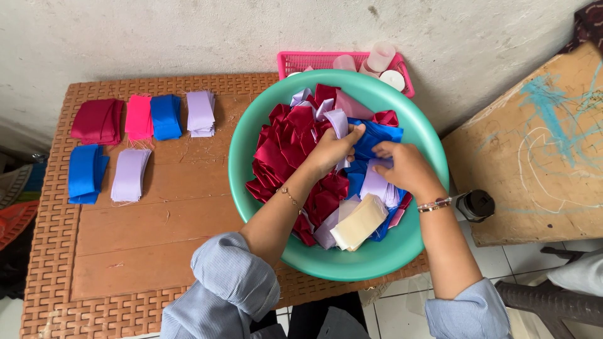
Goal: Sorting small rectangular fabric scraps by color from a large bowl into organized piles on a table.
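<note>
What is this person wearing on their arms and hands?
Both arms wear light blue, finely striped sleeves pushed up to the elbows. The left hand has a thin gold chain bracelet at its wrist; the right hand has a beaded bracelet with pink pieces. No gloves.

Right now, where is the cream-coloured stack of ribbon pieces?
In the head view, the cream stack lies inside the green basin at its near edge, beside lilac pieces, just below the right hand.

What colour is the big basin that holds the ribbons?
Green basin, head view.
</note>
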